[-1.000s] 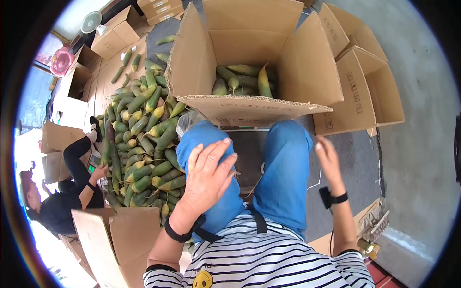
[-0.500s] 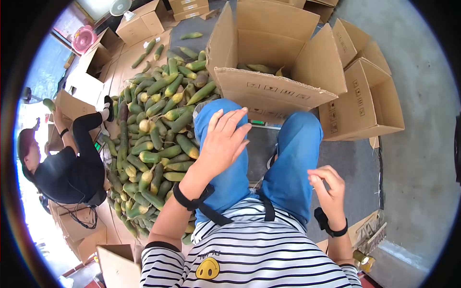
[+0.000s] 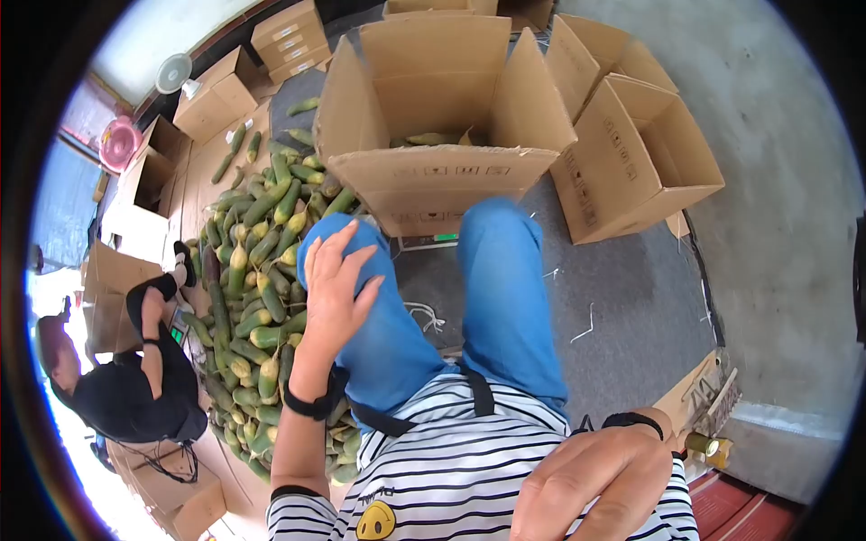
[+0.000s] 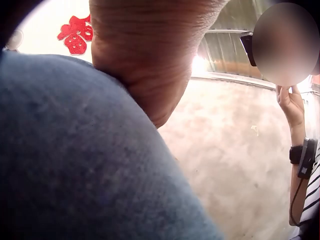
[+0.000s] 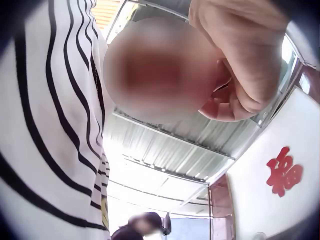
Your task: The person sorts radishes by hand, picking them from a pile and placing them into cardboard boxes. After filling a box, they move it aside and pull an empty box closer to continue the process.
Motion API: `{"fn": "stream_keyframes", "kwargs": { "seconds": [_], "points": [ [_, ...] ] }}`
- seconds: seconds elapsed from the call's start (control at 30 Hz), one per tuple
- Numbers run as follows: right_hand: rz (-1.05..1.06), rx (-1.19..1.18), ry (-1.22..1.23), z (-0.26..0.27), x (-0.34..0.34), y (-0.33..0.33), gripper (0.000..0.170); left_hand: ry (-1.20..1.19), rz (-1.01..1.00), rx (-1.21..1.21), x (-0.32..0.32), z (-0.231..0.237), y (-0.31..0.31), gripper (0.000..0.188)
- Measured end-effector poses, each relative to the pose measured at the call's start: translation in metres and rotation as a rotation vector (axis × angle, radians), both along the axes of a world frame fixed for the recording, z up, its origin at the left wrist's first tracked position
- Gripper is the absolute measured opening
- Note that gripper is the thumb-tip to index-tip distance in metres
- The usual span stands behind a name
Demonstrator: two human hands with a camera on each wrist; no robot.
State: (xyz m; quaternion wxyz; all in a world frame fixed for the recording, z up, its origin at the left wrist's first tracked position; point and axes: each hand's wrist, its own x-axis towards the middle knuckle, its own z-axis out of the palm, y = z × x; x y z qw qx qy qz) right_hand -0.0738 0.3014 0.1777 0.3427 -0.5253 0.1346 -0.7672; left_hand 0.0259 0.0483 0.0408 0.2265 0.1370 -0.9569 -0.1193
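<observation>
While the right hand [image 3: 591, 482] is raised before the striped shirt [image 3: 451, 473], its fingers bent but whether they pinch anything impossible to tell, the left hand [image 3: 334, 296] rests on the blue trousers [image 3: 392, 334] with fingers loosely spread. Long green vegetables [image 3: 269, 379] lie heaped to the left, and a few show inside the open carton [image 3: 442, 178] ahead. Past the heap sits a person in black [image 3: 135, 397], and farther off stands a white fan [image 3: 173, 74].

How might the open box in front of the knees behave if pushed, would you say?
The open box would probably feel bottom-heavy, since vegetables lie low inside. Its thin, raised flaps might flex.
</observation>
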Motion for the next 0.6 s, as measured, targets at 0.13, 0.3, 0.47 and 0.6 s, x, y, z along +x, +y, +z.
{"fn": "stream_keyframes", "kwargs": {
  "seconds": [0.13,0.3,0.47,0.6],
  "points": [
    [0.019,0.165,0.14,-0.004,-0.044,0.009,0.02,0.102,0.023,0.333,-0.007,0.031,-0.008,0.044],
    [-0.345,0.752,-0.067,-0.024,-0.078,0.019,0.022,0.143,0.127,0.552,-0.046,0.072,-0.052,0.043],
    [-0.548,0.725,-0.034,-0.073,-0.128,0.026,0.04,0.019,0.169,0.387,-0.119,0.091,-0.136,0.045],
    [-0.893,1.08,0.124,-0.083,-0.15,0.036,0.034,0.02,0.296,0.263,-0.153,0.035,-0.218,0.053]
  ]
}}
